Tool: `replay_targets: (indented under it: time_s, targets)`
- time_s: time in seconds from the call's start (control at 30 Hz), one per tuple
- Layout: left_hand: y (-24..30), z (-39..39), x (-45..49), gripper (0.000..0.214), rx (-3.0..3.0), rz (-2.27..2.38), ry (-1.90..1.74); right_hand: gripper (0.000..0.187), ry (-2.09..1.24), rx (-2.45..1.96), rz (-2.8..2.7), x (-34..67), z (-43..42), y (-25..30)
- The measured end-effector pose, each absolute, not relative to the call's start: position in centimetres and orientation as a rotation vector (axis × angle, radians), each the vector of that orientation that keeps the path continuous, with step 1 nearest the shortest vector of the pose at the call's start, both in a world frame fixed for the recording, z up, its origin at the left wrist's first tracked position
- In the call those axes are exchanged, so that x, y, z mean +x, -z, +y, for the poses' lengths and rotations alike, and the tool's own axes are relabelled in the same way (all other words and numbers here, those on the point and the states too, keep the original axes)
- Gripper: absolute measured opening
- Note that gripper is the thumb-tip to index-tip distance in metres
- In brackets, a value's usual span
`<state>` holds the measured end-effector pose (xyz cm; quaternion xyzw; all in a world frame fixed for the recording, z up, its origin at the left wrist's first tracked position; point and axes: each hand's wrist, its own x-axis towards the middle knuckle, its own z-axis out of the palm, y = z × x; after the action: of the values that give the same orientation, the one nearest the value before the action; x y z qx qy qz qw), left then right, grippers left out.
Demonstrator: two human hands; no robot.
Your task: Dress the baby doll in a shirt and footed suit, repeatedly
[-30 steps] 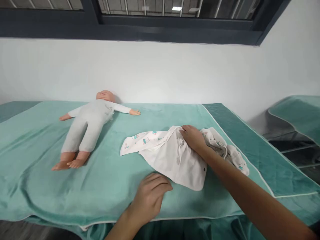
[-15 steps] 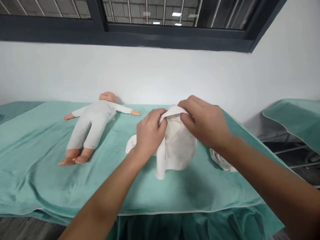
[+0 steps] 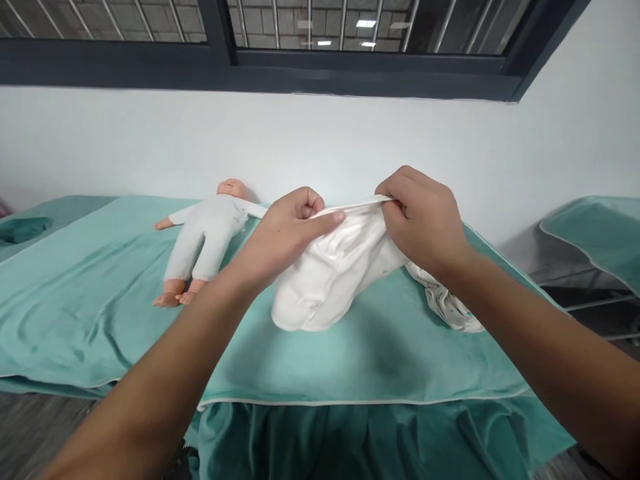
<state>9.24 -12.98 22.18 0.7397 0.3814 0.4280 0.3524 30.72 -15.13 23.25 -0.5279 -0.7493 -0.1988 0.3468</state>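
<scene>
Above a smooth, pale green, velvety sheet [image 3: 320, 377], a limp piece of white fabric clothing [image 3: 323, 290] is hanging between two bare hands, and its upper edge is running in a taut line from one to the other. On the left side, the left hand [image 3: 293, 233] is gripping narrowly, its thumb lying along the top edge of the clothing and its fingers curling in behind. Over on the right, the right hand [image 3: 423, 220] is pinching the other end of that edge tightly between thumb and bent fingers, sitting a touch higher. Below them, the loose body of the clothing is drooping in soft creases, rounding out toward the left, and soft shadows are falling on the sheet beneath. Just past the right wrist, a crumpled bundle of white printed cloth [image 3: 450, 310] is resting on the sheet, partly hiding behind the forearm. Off to the left, a baby doll in a pale white fabric suit [image 3: 210, 223] is lying on its back, its head pointing toward the plain white wall [image 3: 320, 147], its bare feet showing, and one arm disappearing behind the left hand.
</scene>
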Motion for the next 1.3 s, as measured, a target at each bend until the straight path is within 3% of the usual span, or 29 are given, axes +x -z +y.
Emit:
replay_targets:
  time_s: [0.2,0.43,0.6,0.8,1.07,1.3]
  targets:
    - [-22.5,-13.5,8.1,0.027,1.995,1.123,-1.139,0.025,0.381,-1.5,-1.937,30.4,-17.1,-23.8]
    - [-23.4,-14.9,9.2,0.03,2.049,1.081,-1.193,0.019,-0.163,-1.406,-1.968,27.7,-18.4,-23.4]
    - [-24.0,-15.0,8.1,0.041,2.055,1.074,-1.082,0.011,0.047,-1.503,-1.919,29.4,-17.8,-23.7]
    - [-24.5,-15.1,7.7,0.04,2.014,1.052,-0.87,0.024,0.29,-1.515,-1.957,30.4,-18.2,-24.9]
    - [-24.7,-14.8,7.1,0.04,2.027,1.084,-1.033,0.028,0.384,-1.492,-2.053,31.0,-19.2,-26.0]
    - [-24.9,-15.3,7.4,0.003,2.321,1.281,-1.076,0.033,0.477,-1.639,-1.992,32.2,-19.3,-25.2]
